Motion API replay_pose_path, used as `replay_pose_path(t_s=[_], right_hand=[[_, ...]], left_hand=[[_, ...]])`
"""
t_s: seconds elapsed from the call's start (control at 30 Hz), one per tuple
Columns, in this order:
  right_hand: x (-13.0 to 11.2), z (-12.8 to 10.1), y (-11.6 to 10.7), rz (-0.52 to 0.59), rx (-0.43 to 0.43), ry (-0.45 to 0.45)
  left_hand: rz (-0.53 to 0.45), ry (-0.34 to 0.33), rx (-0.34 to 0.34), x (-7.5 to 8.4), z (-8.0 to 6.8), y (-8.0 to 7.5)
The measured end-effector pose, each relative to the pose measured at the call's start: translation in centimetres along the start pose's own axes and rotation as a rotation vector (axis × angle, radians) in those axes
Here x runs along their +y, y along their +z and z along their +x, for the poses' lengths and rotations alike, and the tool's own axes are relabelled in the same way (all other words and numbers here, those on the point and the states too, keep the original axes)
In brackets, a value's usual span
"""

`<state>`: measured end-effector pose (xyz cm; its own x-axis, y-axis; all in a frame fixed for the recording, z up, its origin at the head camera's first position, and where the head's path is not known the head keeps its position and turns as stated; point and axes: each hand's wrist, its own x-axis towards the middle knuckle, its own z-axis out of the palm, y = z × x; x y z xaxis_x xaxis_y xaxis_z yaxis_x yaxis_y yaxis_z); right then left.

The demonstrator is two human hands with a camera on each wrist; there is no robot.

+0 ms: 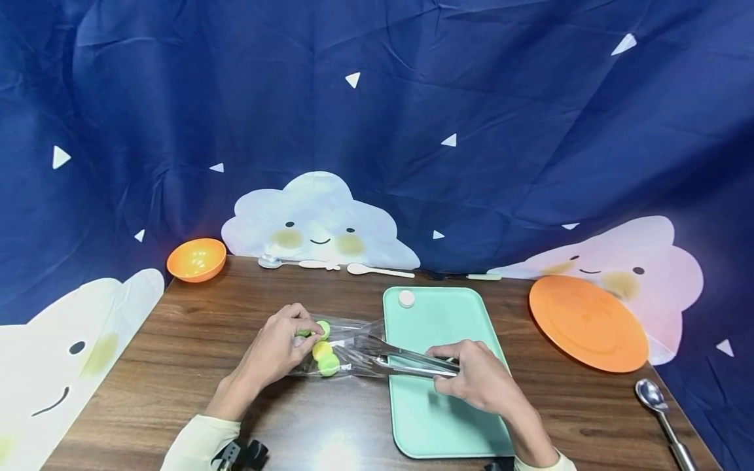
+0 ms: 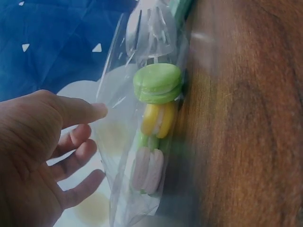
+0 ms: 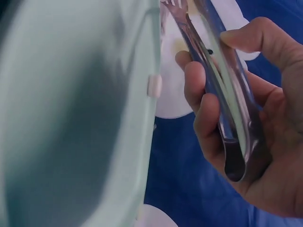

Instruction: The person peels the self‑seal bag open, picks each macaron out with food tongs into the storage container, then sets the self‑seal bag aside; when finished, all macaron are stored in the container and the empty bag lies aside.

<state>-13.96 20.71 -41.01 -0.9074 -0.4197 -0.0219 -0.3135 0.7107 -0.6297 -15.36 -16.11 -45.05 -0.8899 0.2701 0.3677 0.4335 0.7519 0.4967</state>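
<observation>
A clear plastic bag lies on the table, its mouth reaching the mint tray. Inside it are a green macaron, a yellow macaron, a pale macaron and another green one, partly hidden. My left hand pinches the raised film at the bag's upper side; in the left wrist view, its lower fingers are spread and loosely bent. My right hand grips metal tongs near their closed end. The fork-like tong tips sit inside the bag, beside the nearest green macaron.
A pale macaron sits on the tray's far left corner. An orange bowl stands back left, an orange plate at right. Spoons and other utensils, including a pale spoon, line the back edge; a metal scoop lies front right.
</observation>
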Motion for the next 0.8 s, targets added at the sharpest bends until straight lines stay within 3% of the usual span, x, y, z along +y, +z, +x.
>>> replay_pose_path(t_s=[0.23, 0.5, 0.8], right_hand=[[0.3, 0.8, 1.5, 0.094, -0.045, -0.091], [-0.3, 1.4, 3.1, 0.02, 0.0, -0.102], [-0.3, 1.0, 2.5, 0.035, 0.002, -0.093]], left_hand=[[0.0, 0.075, -0.007, -0.1, 0.4, 0.0], [-0.006, 0.053, -0.059, 0.0, 0.3, -0.1], [0.009, 0.044, -0.035, -0.2, 0.2, -0.1]])
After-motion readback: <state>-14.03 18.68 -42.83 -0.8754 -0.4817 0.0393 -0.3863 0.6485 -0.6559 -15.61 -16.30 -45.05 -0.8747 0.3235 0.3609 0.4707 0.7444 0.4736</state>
